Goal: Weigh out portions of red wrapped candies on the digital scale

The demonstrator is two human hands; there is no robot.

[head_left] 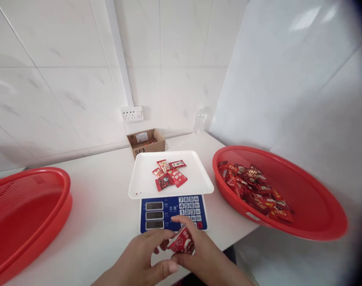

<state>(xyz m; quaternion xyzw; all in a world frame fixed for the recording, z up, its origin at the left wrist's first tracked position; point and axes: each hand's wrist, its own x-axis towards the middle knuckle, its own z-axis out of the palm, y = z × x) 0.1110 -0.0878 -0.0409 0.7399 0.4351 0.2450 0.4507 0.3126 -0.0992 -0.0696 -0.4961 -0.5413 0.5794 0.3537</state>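
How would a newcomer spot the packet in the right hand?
On the white table, find the blue scale topped by a white tray. Near the scale's lower edge, the right hand holds a red packet. Unlike the packets lying on the tray and the heap in the right-hand red basket, it is in someone's grip.

On the white tabletop (pixel 100 190), a blue boxy digital scale (pixel 172 219) carries a flat white plastic tray (pixel 197 174) with small red wrapped packets (pixel 179 178) on it. Behind stands a brown cardboard box (pixel 153 147); left, a round red plastic basket (pixel 63 204); right, a second red plastic basket (pixel 314 202), more red packets (pixel 255 190) inside.
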